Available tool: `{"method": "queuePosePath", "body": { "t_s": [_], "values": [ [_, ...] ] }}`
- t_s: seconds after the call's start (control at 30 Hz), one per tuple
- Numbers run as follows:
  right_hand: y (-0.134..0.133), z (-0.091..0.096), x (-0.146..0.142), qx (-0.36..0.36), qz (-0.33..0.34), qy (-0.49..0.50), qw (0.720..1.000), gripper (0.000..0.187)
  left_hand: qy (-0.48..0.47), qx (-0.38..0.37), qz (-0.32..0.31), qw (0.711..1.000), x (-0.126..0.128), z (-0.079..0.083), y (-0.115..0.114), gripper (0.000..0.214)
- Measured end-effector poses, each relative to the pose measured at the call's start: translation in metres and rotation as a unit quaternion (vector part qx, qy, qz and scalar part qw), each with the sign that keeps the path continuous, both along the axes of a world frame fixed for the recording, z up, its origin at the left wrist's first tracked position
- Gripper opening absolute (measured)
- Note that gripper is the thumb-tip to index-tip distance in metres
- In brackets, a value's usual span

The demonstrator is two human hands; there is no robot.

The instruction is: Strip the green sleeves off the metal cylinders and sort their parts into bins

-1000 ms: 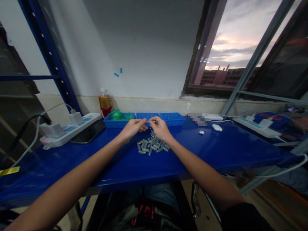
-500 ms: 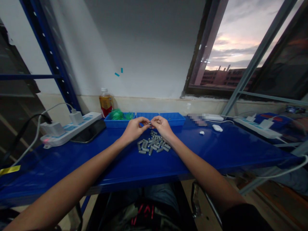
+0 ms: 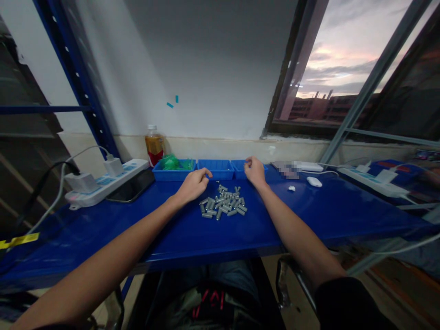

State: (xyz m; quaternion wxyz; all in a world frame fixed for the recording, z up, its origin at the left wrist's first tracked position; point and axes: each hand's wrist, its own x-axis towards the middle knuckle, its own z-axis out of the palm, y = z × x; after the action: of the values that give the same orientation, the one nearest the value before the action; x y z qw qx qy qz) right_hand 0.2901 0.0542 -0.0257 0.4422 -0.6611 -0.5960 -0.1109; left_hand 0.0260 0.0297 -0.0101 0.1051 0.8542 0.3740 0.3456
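My left hand (image 3: 194,184) hovers just left of a pile of small silver metal cylinders (image 3: 225,204) on the blue table. Its fingers are curved, with a gap at thumb and index finger, and nothing shows between them. My right hand (image 3: 255,172) is over the right-hand blue bin (image 3: 237,167), fingers bent together at the tips. Whatever they hold, if anything, is too small to make out. Beside this bin are a middle blue bin (image 3: 216,175) and a left blue bin (image 3: 172,176) with green plastic (image 3: 171,162) in it. A tiny metal piece (image 3: 217,181) lies behind the pile.
A bottle (image 3: 154,145) stands behind the left bin. To the left are a power strip (image 3: 99,185) with plugs and a dark phone (image 3: 132,187). On the right lie a white earphone case (image 3: 314,182), a small white item (image 3: 291,188) and another power strip (image 3: 374,181).
My hands, which met above the pile around a small metal piece, have come apart. My right hand has moved right to the right-hand bin; my left has shifted slightly.
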Motion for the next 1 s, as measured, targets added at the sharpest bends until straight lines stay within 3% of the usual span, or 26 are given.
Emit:
{"method": "queuePosePath", "body": {
  "t_s": [0.13,0.23,0.37,0.5,0.63,0.87,1.0],
  "values": [
    [-0.006,0.001,-0.005,0.001,-0.032,-0.054,0.998,0.022,0.025,0.02,-0.008,0.999,0.002,-0.002,0.0,0.028],
    [-0.021,0.01,-0.028,-0.022,0.018,-0.089,0.996,0.022,0.042,0.039,-0.008,0.998,0.001,-0.002,0.002,0.027],
    [-0.041,0.013,-0.06,-0.186,0.137,-0.138,0.963,0.016,0.062,0.065,-0.004,0.996,0.0,-0.001,0.003,0.028],
    [-0.047,0.006,-0.072,-0.279,0.15,-0.157,0.935,0.016,0.078,0.107,0.004,0.991,0.0,0.001,-0.002,0.028],
    [-0.044,0.002,-0.07,-0.286,0.138,-0.129,0.939,0.011,0.09,0.12,0.0,0.989,0.0,0.0,-0.002,0.024],
    [-0.043,0.001,-0.066,-0.264,0.143,-0.14,0.944,0.009,0.105,0.041,-0.046,0.993,-0.003,-0.008,0.007,0.029],
    [-0.043,0.002,-0.066,-0.25,0.154,-0.101,0.951,0.006,0.096,0.06,-0.042,0.993,-0.001,-0.005,0.005,0.026]
  ]
}}
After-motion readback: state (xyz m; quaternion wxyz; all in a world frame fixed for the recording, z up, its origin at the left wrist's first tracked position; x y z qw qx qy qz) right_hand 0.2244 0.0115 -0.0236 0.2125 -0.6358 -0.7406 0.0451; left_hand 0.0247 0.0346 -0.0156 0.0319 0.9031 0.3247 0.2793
